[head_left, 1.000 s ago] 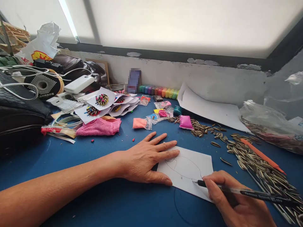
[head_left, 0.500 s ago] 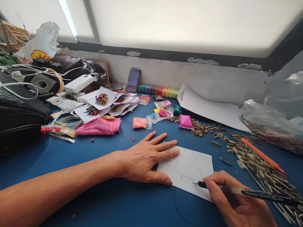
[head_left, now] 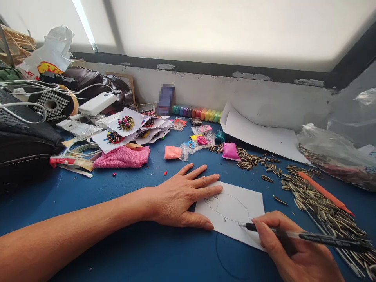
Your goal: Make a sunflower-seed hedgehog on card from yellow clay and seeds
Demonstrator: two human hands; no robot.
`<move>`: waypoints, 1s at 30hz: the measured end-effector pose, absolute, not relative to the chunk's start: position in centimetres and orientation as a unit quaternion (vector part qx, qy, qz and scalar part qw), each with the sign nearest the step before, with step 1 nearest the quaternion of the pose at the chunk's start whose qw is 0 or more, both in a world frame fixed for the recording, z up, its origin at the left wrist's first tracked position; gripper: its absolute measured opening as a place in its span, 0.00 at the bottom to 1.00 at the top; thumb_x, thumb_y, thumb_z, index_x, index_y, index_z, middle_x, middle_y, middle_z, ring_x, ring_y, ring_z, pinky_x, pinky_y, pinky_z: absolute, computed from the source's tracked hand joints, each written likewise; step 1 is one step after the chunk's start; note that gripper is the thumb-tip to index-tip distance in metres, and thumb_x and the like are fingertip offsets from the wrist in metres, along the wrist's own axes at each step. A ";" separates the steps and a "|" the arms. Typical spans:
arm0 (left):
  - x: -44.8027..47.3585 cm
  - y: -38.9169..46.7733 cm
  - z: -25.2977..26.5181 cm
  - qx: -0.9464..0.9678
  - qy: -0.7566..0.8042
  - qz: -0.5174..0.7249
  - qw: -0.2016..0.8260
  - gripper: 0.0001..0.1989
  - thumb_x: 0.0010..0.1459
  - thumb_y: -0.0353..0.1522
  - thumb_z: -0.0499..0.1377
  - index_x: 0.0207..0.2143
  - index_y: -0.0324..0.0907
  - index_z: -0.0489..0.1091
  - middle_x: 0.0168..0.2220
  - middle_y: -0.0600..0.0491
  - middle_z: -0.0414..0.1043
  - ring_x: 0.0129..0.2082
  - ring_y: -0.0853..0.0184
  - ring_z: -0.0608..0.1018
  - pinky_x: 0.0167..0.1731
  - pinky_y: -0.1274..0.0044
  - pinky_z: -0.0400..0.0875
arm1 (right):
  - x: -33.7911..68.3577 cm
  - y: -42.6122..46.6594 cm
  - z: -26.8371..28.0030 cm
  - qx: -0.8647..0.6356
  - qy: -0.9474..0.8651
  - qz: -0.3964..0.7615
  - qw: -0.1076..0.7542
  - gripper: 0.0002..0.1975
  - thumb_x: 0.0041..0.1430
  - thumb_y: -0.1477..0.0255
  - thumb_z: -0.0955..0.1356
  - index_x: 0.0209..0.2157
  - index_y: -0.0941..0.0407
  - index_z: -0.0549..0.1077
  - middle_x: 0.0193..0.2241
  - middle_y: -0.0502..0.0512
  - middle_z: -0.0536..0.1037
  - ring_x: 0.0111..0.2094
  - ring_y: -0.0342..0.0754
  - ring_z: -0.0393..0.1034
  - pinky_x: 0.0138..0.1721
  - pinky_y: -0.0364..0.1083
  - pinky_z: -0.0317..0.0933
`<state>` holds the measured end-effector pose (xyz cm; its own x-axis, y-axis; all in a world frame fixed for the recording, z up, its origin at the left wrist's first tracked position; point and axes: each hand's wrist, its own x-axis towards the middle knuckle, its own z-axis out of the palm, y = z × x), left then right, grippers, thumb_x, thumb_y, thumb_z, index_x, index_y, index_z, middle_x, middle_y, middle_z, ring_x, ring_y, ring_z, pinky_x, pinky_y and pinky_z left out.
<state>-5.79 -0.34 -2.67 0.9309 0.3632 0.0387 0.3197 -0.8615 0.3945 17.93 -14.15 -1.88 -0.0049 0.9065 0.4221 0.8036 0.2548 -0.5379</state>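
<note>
A white sheet of paper [head_left: 246, 199] lies on the blue tabletop and carries a thin outline of a rounded body with short legs. My left hand [head_left: 183, 197] rests flat with fingers spread, its fingertips on the paper's left edge. Closed around a black pen [head_left: 320, 238], my right hand [head_left: 293, 244] is at the paper's lower right. The pen tip touches the paper by the outline's right leg. Sunflower seeds [head_left: 326, 211] are heaped beyond the right hand, with an orange stick-like tool [head_left: 326, 194] lying on them.
Clay packets in pink [head_left: 230, 151] and orange [head_left: 173, 152] lie behind the left hand. A pink cloth [head_left: 122, 157] and decorated paper cards [head_left: 126, 123] are at the left, near a black bag [head_left: 26, 152]. White sheets [head_left: 258, 135] and a plastic bag [head_left: 335, 156] stand at the back right.
The pen tip has shifted very slightly by the outline's right leg. My left hand stays in place on the paper.
</note>
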 end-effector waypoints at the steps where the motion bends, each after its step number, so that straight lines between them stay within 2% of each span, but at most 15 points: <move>1: -5.8 -0.3 -2.7 0.963 0.177 0.058 0.195 0.41 0.63 0.57 0.54 0.70 0.48 0.51 0.72 0.51 0.43 0.72 0.48 0.41 0.67 0.51 0.33 | 17.9 -14.1 -1.9 -0.606 -0.705 0.073 0.360 0.10 0.63 0.68 0.66 0.27 0.49 0.74 0.20 0.40 0.74 0.16 0.38 0.67 0.17 0.34 0.60; 15: -5.8 -0.4 -2.6 0.961 0.177 0.065 0.201 0.40 0.63 0.57 0.54 0.70 0.50 0.51 0.72 0.52 0.43 0.72 0.48 0.42 0.67 0.52 0.33 | 17.6 -14.0 -1.8 -0.652 -0.672 0.086 0.341 0.14 0.61 0.63 0.65 0.23 0.49 0.73 0.16 0.42 0.71 0.13 0.40 0.63 0.14 0.39 0.55; 24: -5.9 -0.4 -2.7 0.961 0.177 0.063 0.201 0.40 0.63 0.56 0.54 0.70 0.50 0.50 0.72 0.52 0.43 0.72 0.48 0.42 0.67 0.52 0.32 | 17.6 -13.9 -1.6 -0.635 -0.686 0.086 0.345 0.13 0.61 0.66 0.65 0.23 0.49 0.72 0.16 0.41 0.71 0.14 0.39 0.64 0.15 0.38 0.57; 30: -5.8 -0.3 -2.6 0.963 0.175 0.054 0.197 0.41 0.63 0.57 0.54 0.71 0.49 0.50 0.72 0.52 0.41 0.72 0.48 0.40 0.67 0.52 0.32 | 17.9 -14.0 -1.8 -0.637 -0.687 0.071 0.343 0.13 0.62 0.64 0.65 0.24 0.50 0.73 0.18 0.42 0.73 0.15 0.39 0.66 0.15 0.37 0.58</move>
<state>-5.81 -0.32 -2.64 0.9328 0.3585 0.0355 0.3157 -0.8609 0.3990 17.86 -14.05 -1.78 0.0465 0.9232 0.3815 0.8263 0.1791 -0.5340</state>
